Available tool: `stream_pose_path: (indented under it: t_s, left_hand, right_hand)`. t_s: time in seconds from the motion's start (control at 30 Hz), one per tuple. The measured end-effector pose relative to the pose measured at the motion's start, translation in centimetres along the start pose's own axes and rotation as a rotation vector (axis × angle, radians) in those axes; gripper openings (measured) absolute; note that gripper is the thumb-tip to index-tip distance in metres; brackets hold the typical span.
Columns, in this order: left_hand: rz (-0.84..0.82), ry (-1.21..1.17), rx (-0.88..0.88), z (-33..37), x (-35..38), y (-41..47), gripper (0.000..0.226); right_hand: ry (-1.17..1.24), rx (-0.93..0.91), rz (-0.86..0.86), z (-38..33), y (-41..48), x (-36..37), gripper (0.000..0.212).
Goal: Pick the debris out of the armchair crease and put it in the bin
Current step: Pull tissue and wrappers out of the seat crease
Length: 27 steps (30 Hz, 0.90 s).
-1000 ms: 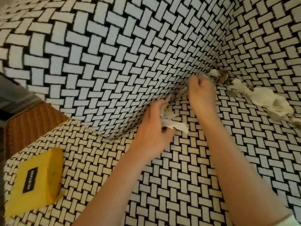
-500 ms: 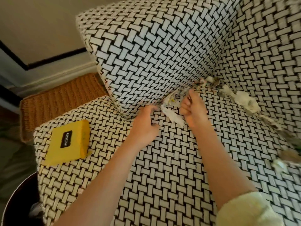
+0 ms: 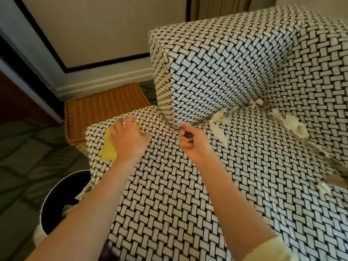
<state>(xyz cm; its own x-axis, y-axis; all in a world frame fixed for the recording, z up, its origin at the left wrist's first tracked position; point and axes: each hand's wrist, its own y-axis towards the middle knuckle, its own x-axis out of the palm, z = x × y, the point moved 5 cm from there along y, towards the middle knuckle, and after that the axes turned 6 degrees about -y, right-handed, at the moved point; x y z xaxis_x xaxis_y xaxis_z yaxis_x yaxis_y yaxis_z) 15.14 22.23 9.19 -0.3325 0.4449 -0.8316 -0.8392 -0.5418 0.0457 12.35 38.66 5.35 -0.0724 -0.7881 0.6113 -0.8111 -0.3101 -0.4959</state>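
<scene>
No text, label, brand or number can be read here, since the yellow box (image 3: 108, 151) on the armchair (image 3: 188, 194) lies mostly under the left hand (image 3: 130, 142) and its bare yellow parts show no lettering.

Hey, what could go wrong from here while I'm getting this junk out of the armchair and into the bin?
The small dark scrap the right hand seems to pinch could drop on the seat before the bin. The left hand rests on the yellow box near the seat edge; a nudge may tip it off. Debris in the crease could get pushed deeper.
</scene>
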Motion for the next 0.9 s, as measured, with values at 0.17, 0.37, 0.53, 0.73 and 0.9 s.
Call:
stream_pose_path:
  t_s: [0.17, 0.37, 0.53, 0.73, 0.9]
  left_hand:
    - [-0.211, -0.021, -0.36, -6.0, -0.4, 0.0, 0.106]
    - [-0.225, -0.183, -0.278, -5.9, -0.2, -0.3, 0.098]
    - [-0.414, -0.497, -0.291, -4.3, 0.5, -0.7, 0.099]
    - [-0.429, -0.668, -0.356, -2.0, 1.4, -1.4, 0.082]
    - [-0.355, -0.722, -0.39, -1.4, 2.1, -1.4, 0.072]
  right_hand:
    - [-0.119, 0.146, 0.043, 3.9, 0.5, 2.7, 0.022]
    - [-0.079, 0.216, 0.032, 5.0, 0.7, 5.2, 0.03]
    - [-0.088, 0.157, -0.027, 3.9, 0.0, 6.8, 0.037]
    - [-0.219, 0.145, -0.068, 1.2, -0.5, 7.1, 0.034]
    - [-0.212, 0.202, -0.126, -0.6, -1.0, 6.7, 0.026]
